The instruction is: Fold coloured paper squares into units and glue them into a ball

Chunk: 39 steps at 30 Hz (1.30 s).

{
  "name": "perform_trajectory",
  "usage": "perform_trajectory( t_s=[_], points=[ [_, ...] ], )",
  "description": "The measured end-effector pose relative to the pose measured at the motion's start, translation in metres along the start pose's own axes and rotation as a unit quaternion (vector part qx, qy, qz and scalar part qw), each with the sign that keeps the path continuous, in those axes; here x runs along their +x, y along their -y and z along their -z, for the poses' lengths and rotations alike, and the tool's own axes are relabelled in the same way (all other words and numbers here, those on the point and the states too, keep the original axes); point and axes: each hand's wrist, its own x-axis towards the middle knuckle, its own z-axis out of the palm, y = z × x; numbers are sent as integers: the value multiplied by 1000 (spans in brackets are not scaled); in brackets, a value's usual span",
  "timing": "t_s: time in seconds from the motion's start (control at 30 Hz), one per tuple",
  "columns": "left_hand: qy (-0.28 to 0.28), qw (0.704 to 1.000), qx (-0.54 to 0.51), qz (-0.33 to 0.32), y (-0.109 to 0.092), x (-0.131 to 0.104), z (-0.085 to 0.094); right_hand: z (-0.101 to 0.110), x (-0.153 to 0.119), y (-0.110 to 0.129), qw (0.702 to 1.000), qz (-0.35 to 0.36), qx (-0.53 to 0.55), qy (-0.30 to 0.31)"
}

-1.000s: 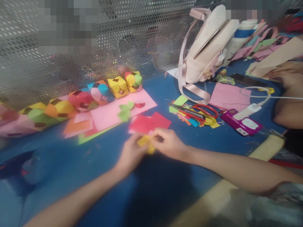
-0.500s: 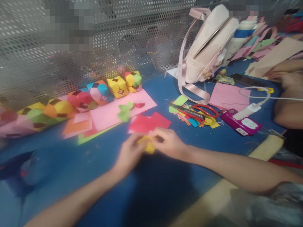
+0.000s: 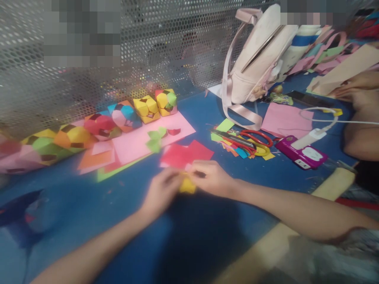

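Between my two hands is a small folded piece of yellow paper [image 3: 188,185], partly covered by my fingers. My left hand [image 3: 164,187] closes on its left side, and the fingertips are blurred. On the other side my right hand [image 3: 211,177] pinches the yellow paper from above. Red paper sheets [image 3: 187,153] lie just beyond my fingers. Behind them, small green paper pieces [image 3: 155,140] and a red scrap [image 3: 173,131] rest on a large pink sheet [image 3: 133,144].
Folded paper balls [image 3: 146,108] line the perforated metal panel [image 3: 133,47]. To the right are scissors with red handles [image 3: 256,136], a purple power strip [image 3: 300,152], a pink bag [image 3: 260,59] and a bottle [image 3: 302,47]. Another person's hand [image 3: 359,85] is at far right.
Both hands stay in nearly the same place on the yellow paper. My left fingers have shifted slightly, and more of the yellow paper's lower part shows between the hands.
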Motion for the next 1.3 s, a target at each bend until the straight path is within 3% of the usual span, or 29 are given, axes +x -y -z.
perform_trajectory(
  t_s=[0.4,0.63,0.77,0.97,1.13,1.23,1.3],
  points=[
    [-5,1000,19,-5,2,-1,-1,4,0,1,1000,-2,-18,8],
    [-65,997,-39,24,7,1,0,6,4,5,993,-113,40,6],
    [-64,996,-48,28,10,2,-1,3,3,6,992,-125,28,8],
    [-31,996,-64,46,5,-2,-5,-1,0,3,996,-76,-37,-18],
    [0,997,-51,59,-1,-3,-6,-2,-2,1,996,30,-82,-7],
    [-7,999,-21,39,0,-3,-5,-2,-4,1,993,73,-91,-8],
    [-24,998,-32,39,3,-3,-4,-1,-4,3,994,65,-82,-19]
  ],
)
